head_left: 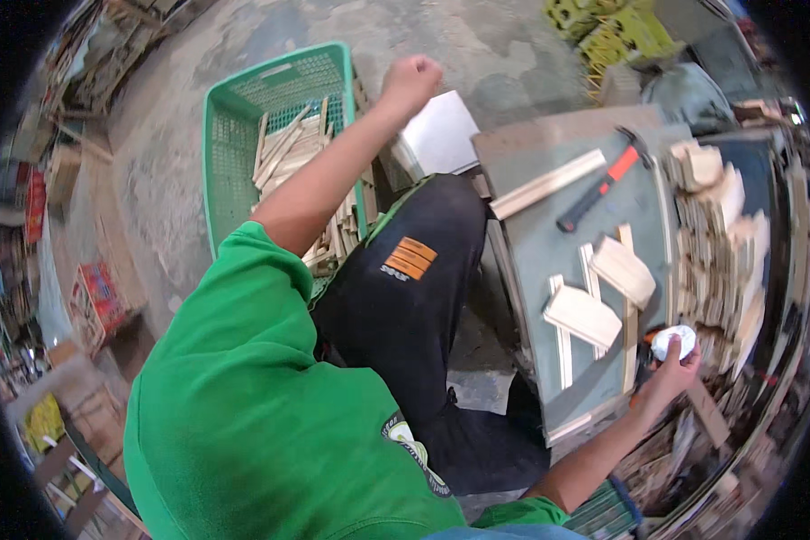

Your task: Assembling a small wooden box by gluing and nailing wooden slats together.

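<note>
My left hand point(412, 83) is raised past the green plastic crate, its fingers curled closed. Whether anything is inside them is hidden. On the right, my right hand point(675, 371) has its fingers closed on a round white disc-like object point(673, 343) at the worktable's edge. A black and orange item point(650, 346) sits partly hidden beside it. Two pale shaped wooden boards point(583, 317) lie across thin wooden strips point(592, 270) on the grey worktable point(549, 243). Farther off on the same table is a hammer point(603, 184) with a red and black handle, next to a longer wooden strip point(549, 184).
The green crate point(214, 162) holds many wooden sticks, left of my leg. Stacked pale wood pieces point(715, 252) line the table's right side. A white board point(441, 133) stands beyond my knee. Yellow plastic items point(612, 40) are at the far right. Wood scraps point(684, 450) lie lower right.
</note>
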`<state>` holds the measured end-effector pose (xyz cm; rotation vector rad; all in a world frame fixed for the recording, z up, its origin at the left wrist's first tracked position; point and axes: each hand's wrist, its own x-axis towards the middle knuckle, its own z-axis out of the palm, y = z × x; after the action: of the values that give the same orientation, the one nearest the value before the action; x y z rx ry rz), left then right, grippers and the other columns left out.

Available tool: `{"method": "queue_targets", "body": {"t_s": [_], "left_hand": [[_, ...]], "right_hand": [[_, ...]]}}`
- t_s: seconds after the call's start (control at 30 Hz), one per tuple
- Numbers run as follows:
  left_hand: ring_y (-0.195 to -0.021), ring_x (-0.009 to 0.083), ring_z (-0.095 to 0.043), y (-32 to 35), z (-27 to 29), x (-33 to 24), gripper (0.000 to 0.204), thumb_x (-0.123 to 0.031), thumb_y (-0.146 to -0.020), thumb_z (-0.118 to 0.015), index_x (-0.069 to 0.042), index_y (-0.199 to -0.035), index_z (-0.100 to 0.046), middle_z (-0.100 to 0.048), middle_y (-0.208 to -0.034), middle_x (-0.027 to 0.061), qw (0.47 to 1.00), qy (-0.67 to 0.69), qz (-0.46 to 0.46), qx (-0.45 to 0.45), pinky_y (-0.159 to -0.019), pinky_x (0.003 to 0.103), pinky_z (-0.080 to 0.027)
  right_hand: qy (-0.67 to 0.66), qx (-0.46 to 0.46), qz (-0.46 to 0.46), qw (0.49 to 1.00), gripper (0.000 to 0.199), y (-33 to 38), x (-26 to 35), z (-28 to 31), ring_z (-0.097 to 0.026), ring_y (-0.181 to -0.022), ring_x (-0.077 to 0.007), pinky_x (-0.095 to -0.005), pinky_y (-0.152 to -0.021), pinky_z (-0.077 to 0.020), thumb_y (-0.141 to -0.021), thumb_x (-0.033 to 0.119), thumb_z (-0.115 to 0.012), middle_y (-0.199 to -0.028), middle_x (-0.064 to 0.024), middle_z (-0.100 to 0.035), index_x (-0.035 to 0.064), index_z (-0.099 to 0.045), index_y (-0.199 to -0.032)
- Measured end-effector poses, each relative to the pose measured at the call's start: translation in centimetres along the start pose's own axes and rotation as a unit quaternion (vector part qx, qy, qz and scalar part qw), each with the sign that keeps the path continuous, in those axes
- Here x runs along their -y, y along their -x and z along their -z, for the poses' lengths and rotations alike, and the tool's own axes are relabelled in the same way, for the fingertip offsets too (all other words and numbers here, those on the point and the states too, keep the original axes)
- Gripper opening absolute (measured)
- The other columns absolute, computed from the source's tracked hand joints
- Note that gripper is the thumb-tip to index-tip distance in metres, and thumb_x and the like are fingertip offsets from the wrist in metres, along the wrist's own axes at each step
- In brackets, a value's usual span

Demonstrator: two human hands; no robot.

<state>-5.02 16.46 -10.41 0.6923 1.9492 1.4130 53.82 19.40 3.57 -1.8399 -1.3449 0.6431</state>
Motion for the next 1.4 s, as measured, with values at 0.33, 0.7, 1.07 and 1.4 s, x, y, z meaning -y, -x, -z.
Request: {"method": "queue_targets", "body": {"t_s": [0.33, 0.7, 1.07, 1.4], "left_hand": [[-0.114, 0.0406, -0.062, -6.1, -1.3, 26.1, 0.048, -0.018, -0.082, -0.067, -0.002, -0.125, -0.053, -0.066, -0.116, 0.0254, 0.887, -0.453, 0.091, -0.005, -0.096, 0.048, -0.051], [-0.109, 0.0436, -0.064, -14.4, -0.7, 28.7, 0.028, -0.008, -0.082, -0.064, -0.004, -0.11, -0.069, -0.067, -0.114, 0.0249, 0.858, -0.479, 0.079, 0.169, -0.094, 0.05, -0.052], [-0.098, 0.038, -0.068, -14.9, 0.4, 28.0, 0.029, -0.02, -0.075, -0.071, -0.009, -0.102, -0.074, -0.071, -0.104, 0.0188, 0.84, -0.481, -0.031, 0.249, -0.086, 0.046, -0.054], [-0.077, 0.0284, -0.071, -15.8, 2.3, 21.4, 0.021, -0.022, -0.088, -0.066, -0.004, -0.096, -0.072, -0.072, -0.086, 0.0173, 0.96, -0.241, 0.027, 0.14, -0.07, 0.04, -0.057]], "right_hand": [[0.238, 0.073, 0.065, 0.966, 0.034, 6.2, 7.3, -3.8, -0.058, -0.088, -0.0145, -0.0264, -0.077, -0.0482, -0.097, 0.019, -0.067, -0.1, -0.0068, -0.064, -0.0031, -0.061, -0.122], [0.127, 0.134, -0.047, 0.982, 0.023, 17.6, 7.1, -4.7, -0.06, -0.088, -0.0127, -0.0243, -0.076, -0.0485, -0.098, 0.014, -0.064, -0.102, -0.0055, -0.062, -0.0011, -0.061, -0.116], [0.058, 0.199, -0.07, 0.976, 0.024, 19.6, 6.9, -7.5, -0.062, -0.09, -0.0142, -0.0256, -0.08, -0.0501, -0.097, 0.013, -0.066, -0.105, -0.007, -0.063, -0.0028, -0.061, -0.115], [0.026, 0.188, -0.097, 0.977, 0.022, 20.5, 7.4, -7.5, -0.063, -0.091, -0.0149, -0.0274, -0.084, -0.05, -0.097, 0.009, -0.065, -0.104, -0.0074, -0.064, -0.0021, -0.061, -0.115]]}}
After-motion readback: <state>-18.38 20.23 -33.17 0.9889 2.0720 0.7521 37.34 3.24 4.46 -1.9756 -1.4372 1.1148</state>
